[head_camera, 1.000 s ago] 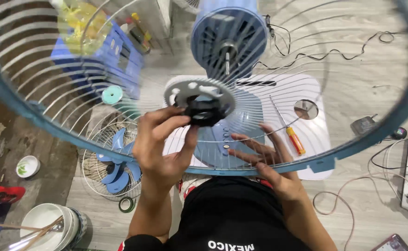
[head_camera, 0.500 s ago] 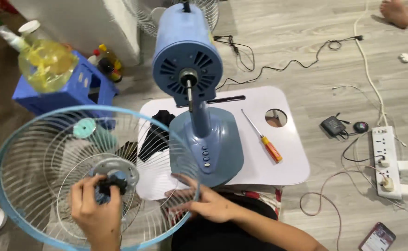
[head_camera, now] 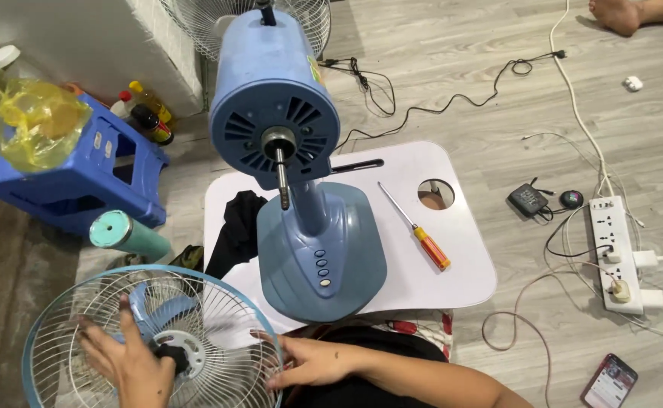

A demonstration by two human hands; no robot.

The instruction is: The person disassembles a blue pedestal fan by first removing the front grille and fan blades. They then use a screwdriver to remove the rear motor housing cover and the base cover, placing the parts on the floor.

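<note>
A round wire fan grille (head_camera: 150, 270) with a blue rim lies low at the bottom left, over blue fan blades (head_camera: 149, 311). My left hand (head_camera: 124, 359) is spread on its wires, thumb against the black nut (head_camera: 171, 355) at its centre. My right hand (head_camera: 309, 363) rests its fingertips on the grille's right rim. The blue fan body (head_camera: 275, 98) stands on a white lap table (head_camera: 460, 264), its bare metal shaft (head_camera: 282, 181) pointing at me above the oval base (head_camera: 324, 257).
An orange-handled screwdriver (head_camera: 422, 234) and black cloth (head_camera: 233, 227) lie on the table. Left: a teal cylinder (head_camera: 127, 236), a blue stool (head_camera: 67, 181) with a yellow bag (head_camera: 33, 125), bottles (head_camera: 146, 113). Right: a power strip (head_camera: 611, 249), cables, a phone (head_camera: 609, 381). Another person's foot (head_camera: 626, 13) is far right.
The grille, held up close over the fan a second ago, has been carried down to the left and now lies over the blades. Both hands went with it.
</note>
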